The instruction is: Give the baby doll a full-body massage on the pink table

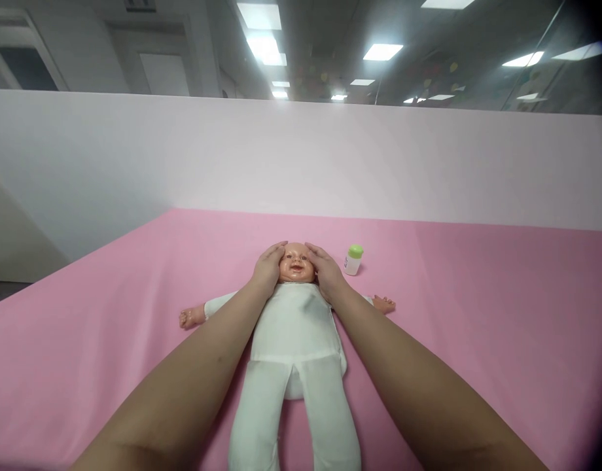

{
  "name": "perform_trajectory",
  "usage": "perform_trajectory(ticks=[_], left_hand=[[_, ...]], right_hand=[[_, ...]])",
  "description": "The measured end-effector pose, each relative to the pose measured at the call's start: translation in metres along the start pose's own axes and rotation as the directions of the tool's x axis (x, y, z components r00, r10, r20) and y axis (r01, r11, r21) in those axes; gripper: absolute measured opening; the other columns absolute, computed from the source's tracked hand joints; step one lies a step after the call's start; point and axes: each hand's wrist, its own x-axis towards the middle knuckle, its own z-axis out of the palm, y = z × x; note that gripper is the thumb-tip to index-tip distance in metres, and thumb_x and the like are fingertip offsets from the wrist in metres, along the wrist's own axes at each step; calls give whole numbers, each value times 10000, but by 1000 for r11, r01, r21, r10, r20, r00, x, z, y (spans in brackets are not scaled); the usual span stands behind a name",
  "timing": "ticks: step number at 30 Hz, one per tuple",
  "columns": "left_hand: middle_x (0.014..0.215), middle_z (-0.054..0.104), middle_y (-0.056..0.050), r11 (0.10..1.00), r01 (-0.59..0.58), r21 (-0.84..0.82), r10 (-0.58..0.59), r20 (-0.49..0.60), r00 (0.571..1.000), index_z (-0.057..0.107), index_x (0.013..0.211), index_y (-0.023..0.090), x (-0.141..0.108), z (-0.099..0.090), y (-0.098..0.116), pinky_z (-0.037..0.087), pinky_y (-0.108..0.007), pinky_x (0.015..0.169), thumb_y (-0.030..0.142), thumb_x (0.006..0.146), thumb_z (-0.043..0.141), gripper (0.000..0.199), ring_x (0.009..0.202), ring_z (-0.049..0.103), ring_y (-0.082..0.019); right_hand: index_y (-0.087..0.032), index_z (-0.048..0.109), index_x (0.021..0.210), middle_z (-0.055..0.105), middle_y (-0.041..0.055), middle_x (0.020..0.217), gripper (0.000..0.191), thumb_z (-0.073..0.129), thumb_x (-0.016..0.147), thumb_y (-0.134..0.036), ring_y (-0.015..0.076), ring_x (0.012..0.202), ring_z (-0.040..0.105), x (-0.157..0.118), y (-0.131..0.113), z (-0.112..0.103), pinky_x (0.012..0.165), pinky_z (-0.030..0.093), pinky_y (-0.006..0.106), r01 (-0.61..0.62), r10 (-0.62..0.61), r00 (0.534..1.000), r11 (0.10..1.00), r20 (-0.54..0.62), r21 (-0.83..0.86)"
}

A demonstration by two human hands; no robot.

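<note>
A baby doll [296,320] with a white cloth body lies on its back, head away from me, arms spread to the sides. My left hand [270,267] rests against the left side of the doll's head, fingers stretched out along it. On the other side, my right hand [327,270] lies against the head in the same way, its fingers extended near the temple. The doll's smiling face shows between the two hands. Beyond my right hand, a small white bottle with a green cap [353,260] stands upright, touching neither hand.
A pink sheet [478,294] covers the surface under the doll. Behind it rises a white padded wall [301,157], which continues along the left side. Ceiling lights and a door show beyond the wall.
</note>
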Motion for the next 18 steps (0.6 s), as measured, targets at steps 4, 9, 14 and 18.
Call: perform_trajectory(ticks=[4, 9, 14, 18], left_hand=[[1184, 749, -106, 1000, 1, 5, -2, 81, 997, 697, 1246, 201, 0, -2, -1, 574, -410, 953, 410, 761, 834, 546, 1048, 714, -262], [1128, 752, -98, 999, 2, 39, -7, 110, 994, 682, 1237, 207, 0, -3, -1, 586, -410, 898, 423, 727, 871, 586, 995, 723, -261], [1121, 760, -97, 999, 10, 34, -13, 63, 998, 707, 1211, 208, 0, 0, 0, 582, -417, 928, 414, 753, 836, 518, 999, 724, -260], [1186, 760, -105, 999, 33, -3, -33, 20, 999, 740, 1201, 204, 0, 1, 1, 571, -428, 1000, 355, 799, 776, 431, 1070, 720, -268]], right_hand=[[-258, 655, 1253, 689, 49, 1272, 622, 860, 710, -479, 246, 1184, 653, -2, -1, 3, 1053, 544, 424, 76, -76, 997, 988, 2, -132], [-267, 640, 1231, 688, 37, 1175, 637, 875, 693, -515, 235, 1055, 685, -2, -3, 5, 930, 578, 389, 37, -50, 998, 970, -47, -242], [-268, 665, 1182, 721, 35, 1142, 515, 811, 769, -539, 232, 1047, 696, 1, -1, 4, 930, 580, 389, 56, -67, 997, 979, -50, -197], [-253, 693, 1196, 737, 41, 1209, 480, 792, 785, -479, 239, 1111, 691, 2, 1, 4, 1028, 554, 419, 34, -41, 997, 995, -65, -95]])
